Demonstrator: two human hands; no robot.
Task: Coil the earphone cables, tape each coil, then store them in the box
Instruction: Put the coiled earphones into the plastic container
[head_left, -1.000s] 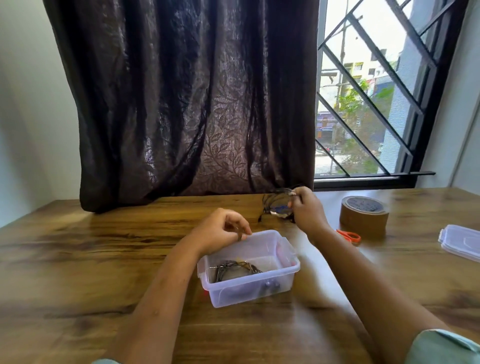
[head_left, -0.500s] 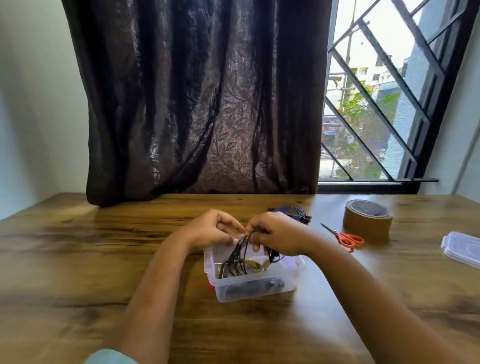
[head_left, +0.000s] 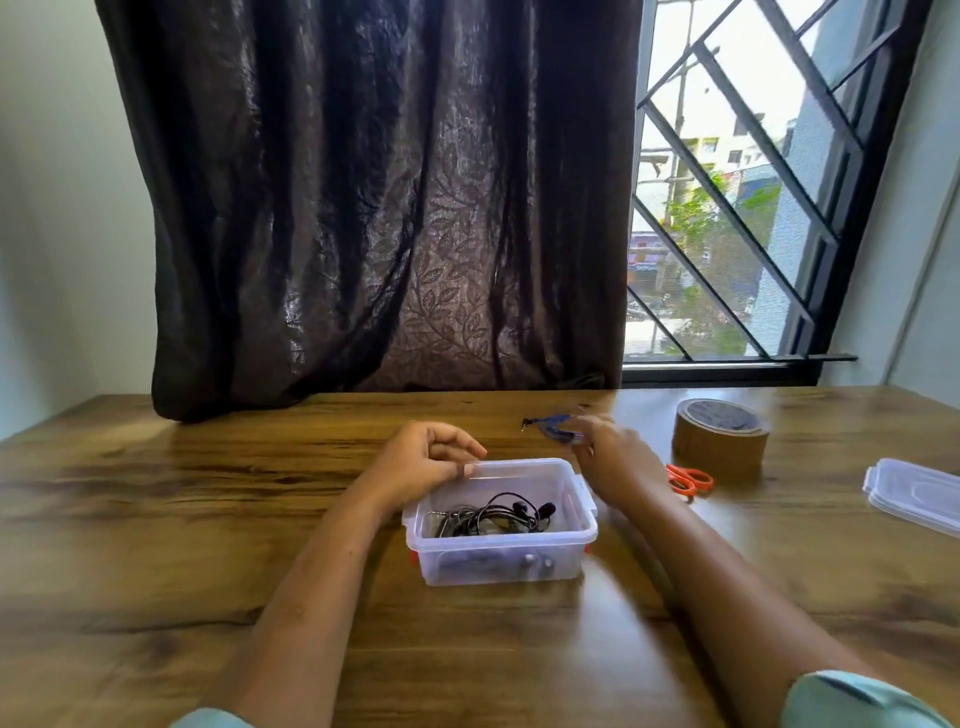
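Observation:
A clear plastic box (head_left: 584, 525) stands on the wooden table in front of me. Inside it lies a black earphone coil (head_left: 493, 517). My left hand (head_left: 423, 460) hovers at the box's back left corner, fingers loosely curled, thumb touching the rim, nothing in it. A blue earphone cable (head_left: 548, 422) lies on the table behind the box. My right hand (head_left: 610, 457) is blurred by motion, its fingers stretched out and reaching the blue cable's near side. Whether they touch it is unclear.
A brown tape roll (head_left: 719, 434) stands at the right, orange-handled scissors (head_left: 691, 479) just in front of it. The box's clear lid (head_left: 917, 493) lies at the far right. A dark curtain (head_left: 374, 208) hangs behind the table, beside a barred window.
Both hands lowered a black coil into the box and let go. My right hand has since swung back and right to the blue cable. My left hand stays at the box rim.

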